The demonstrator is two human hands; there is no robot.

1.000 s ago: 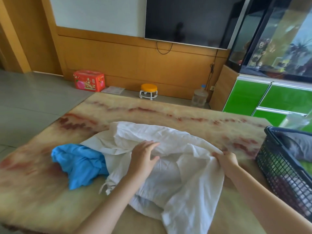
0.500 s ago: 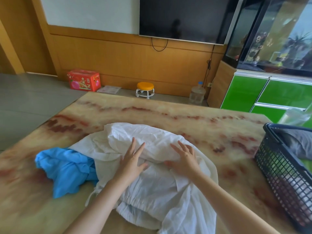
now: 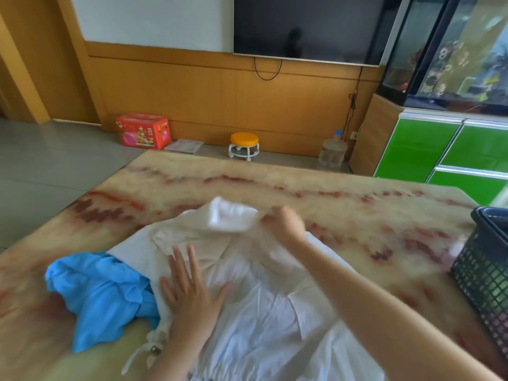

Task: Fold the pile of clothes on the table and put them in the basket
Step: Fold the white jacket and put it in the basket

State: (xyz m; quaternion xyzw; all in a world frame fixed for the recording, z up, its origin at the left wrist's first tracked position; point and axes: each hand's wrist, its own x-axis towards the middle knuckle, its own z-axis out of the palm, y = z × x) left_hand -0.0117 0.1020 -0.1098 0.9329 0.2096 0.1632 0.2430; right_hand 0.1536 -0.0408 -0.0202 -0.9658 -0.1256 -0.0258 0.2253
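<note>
Room: marble-patterned beige tabletop with red veining is filling the foreground. A wood-panelled wall and a dark flat wall-mounted TV screen are sitting behind it.
Floor: red printed cardboard box, small round orange-topped stool on white casters and clear plastic water jug with blue cap are standing along the wall base. Glossy green cabinet doors are showing at right.
Garment vs hands: white wrinkled fabric garment is lying spread on the tabletop in front of the person, under both hands. Its near part is running off the bottom of view.
Left hand: lying flat on the garment's left part, fingers straight and spread, palm pressing the cloth down, not gripping.
Right hand: sitting at the garment's far edge, fingers curling round a fold of white cloth and holding it raised off the table. It is motion-blurred, so exact finger placement is not reading.
Texture: garment is looking thin, matte and heavily creased. The raised fold is letting the table colour show through. Thin white ties are trailing at the near-left corner.
Blue item: bright blue crumpled fabric garment is lying bunched just left of the left hand, its right side tucking under the white edge.
Basket: dark rectangular plastic lattice basket is sitting at the table's right side, well apart from the right hand. Contents are not reading clearly.
</note>
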